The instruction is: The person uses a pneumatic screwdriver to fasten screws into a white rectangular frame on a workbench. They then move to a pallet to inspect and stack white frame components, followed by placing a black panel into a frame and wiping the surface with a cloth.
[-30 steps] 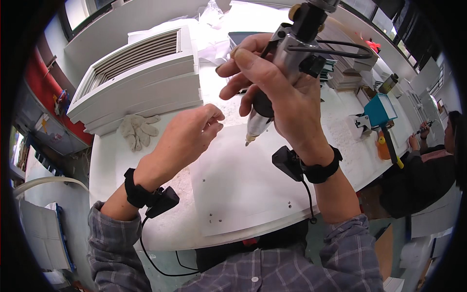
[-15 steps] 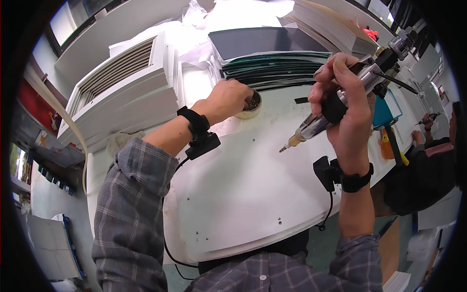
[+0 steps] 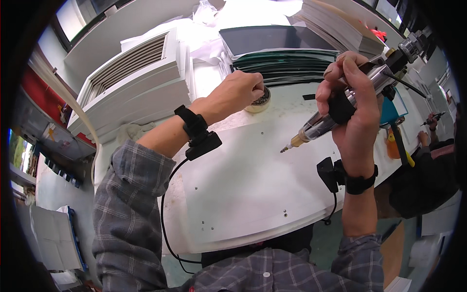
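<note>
My left hand [image 3: 237, 91] is over the rim of a small round cup [image 3: 257, 108] of small dark metal pieces that look like screws. Its fingers are pinched together; whatever they hold is hidden. In my right hand [image 3: 361, 100] is a silver power screwdriver [image 3: 317, 127], gripped around its body. The tool slants down to the left, its bit above a white panel [image 3: 253, 185] and apart from the cup. Several small screws or screw heads dot the panel, a pair of them near its front edge.
White louvred frames [image 3: 126, 65] are stacked at the left. Behind the cup lie dark-edged sheets [image 3: 282, 61], with pale boards [image 3: 335, 29] beyond. A teal container [image 3: 391, 109] and an orange-yellow tool [image 3: 393, 146] are at right, near a co-worker [image 3: 423, 180].
My left hand has risen from inside the cup to just above its rim, fingers still pinched. The screwdriver stays in my right hand, and the whole view has shifted slightly.
</note>
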Tool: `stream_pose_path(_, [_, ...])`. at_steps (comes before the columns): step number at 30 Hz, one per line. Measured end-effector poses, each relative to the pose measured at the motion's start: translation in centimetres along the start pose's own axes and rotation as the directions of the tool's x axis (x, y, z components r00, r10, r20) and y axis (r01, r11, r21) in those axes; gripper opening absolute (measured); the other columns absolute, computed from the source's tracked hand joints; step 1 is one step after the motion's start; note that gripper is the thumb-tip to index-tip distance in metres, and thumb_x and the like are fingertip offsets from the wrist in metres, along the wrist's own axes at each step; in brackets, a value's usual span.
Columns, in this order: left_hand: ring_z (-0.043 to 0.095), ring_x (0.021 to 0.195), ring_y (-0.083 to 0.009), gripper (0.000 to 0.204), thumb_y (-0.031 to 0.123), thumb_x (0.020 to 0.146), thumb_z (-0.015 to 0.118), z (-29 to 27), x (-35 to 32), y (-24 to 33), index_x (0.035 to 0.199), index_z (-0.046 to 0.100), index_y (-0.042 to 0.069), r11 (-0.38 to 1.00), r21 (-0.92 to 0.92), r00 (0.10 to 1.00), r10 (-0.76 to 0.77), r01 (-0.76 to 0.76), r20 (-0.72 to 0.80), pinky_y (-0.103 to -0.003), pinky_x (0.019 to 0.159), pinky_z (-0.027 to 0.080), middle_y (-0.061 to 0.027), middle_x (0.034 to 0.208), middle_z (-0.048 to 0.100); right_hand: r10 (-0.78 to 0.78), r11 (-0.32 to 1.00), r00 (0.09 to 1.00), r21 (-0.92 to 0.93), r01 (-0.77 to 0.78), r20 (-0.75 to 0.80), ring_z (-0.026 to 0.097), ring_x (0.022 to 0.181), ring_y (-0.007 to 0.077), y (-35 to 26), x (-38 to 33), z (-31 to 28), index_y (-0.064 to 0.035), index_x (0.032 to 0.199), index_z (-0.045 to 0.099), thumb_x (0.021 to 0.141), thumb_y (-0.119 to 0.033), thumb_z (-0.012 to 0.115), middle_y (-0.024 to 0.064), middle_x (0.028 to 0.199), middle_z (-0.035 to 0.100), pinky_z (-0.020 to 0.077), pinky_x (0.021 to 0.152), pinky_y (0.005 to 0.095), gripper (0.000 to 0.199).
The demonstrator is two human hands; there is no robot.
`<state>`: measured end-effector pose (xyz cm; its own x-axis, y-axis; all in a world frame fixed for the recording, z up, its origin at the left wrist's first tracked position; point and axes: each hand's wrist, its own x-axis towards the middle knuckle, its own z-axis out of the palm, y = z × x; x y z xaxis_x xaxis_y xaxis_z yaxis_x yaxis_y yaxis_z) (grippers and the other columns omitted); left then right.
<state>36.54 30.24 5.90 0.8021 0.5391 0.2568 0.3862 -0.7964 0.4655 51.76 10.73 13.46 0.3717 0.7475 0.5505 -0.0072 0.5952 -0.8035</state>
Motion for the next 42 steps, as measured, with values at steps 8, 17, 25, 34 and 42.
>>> stream_pose_path(8, [0.067, 0.072, -0.0123, 0.019, 0.016, 0.100, 0.071, -3.9, -14.5, 3.2, 0.096, 0.073, -0.002, 0.914, -0.255, 0.948, -0.293, 0.316, 0.125, -0.029, 0.066, 0.054, -0.0070, 0.079, 0.073, 0.054, 0.992, 0.997, 0.108, -0.059, 0.050, 0.074, 0.086, 0.0159, 0.1, -1.8, 4.5, -0.0086, 0.105, 0.054, 0.109, -0.032, 0.050, 0.0005, 0.084, 0.060, 0.0493, 0.052, 0.0250, 0.024])
stream_pose_path(17, [0.064, 0.087, -0.0093, 0.015, 0.015, 0.106, 0.063, -1.9, -24.9, 1.5, 0.109, 0.066, 0.001, 0.458, -0.794, 0.882, -0.429, 0.400, 0.197, -0.026, 0.082, 0.053, -0.0044, 0.098, 0.073, 0.087, 0.974, 0.982, 0.192, -0.119, 0.170, 0.074, 0.089, 0.0186, 1.5, -3.6, 10.1, -0.0078, 0.108, 0.051, 0.109, -0.035, 0.048, 0.0021, 0.085, 0.060, 0.0543, 0.050, 0.0272, 0.027])
stream_pose_path(25, [0.062, 0.087, -0.0084, 0.011, 0.015, 0.104, 0.066, -1.7, -25.1, 0.6, 0.108, 0.064, 0.005, 0.312, -0.869, 0.892, -0.369, 0.385, 0.263, -0.026, 0.082, 0.053, -0.0038, 0.099, 0.071, 0.067, 0.976, 0.988, 0.198, -0.095, 0.142, 0.075, 0.093, 0.0190, 2.0, -3.8, 12.0, -0.0081, 0.108, 0.052, 0.110, -0.034, 0.046, 0.0018, 0.087, 0.060, 0.0539, 0.052, 0.0284, 0.026])
stream_pose_path(34, [0.062, 0.088, -0.0080, 0.012, 0.017, 0.106, 0.063, -1.3, -25.3, 0.1, 0.111, 0.063, 0.006, 0.259, -0.885, 0.891, -0.351, 0.386, 0.286, -0.026, 0.082, 0.053, -0.0036, 0.099, 0.071, 0.047, 0.976, 0.990, 0.207, -0.073, 0.131, 0.074, 0.093, 0.0182, 2.5, -3.4, 12.7, -0.0085, 0.108, 0.051, 0.111, -0.032, 0.046, 0.0016, 0.086, 0.059, 0.0540, 0.053, 0.0285, 0.024])
stream_pose_path(42, [0.062, 0.087, -0.0073, 0.013, 0.019, 0.107, 0.061, -1.1, -25.5, -0.3, 0.112, 0.065, 0.007, 0.261, -0.886, 0.896, -0.336, 0.384, 0.289, -0.026, 0.080, 0.054, -0.0020, 0.099, 0.071, 0.042, 0.976, 0.987, 0.206, -0.075, 0.158, 0.074, 0.093, 0.0185, 3.0, -3.3, 12.6, -0.0083, 0.107, 0.051, 0.110, -0.032, 0.046, 0.0021, 0.086, 0.059, 0.0544, 0.053, 0.0287, 0.024])
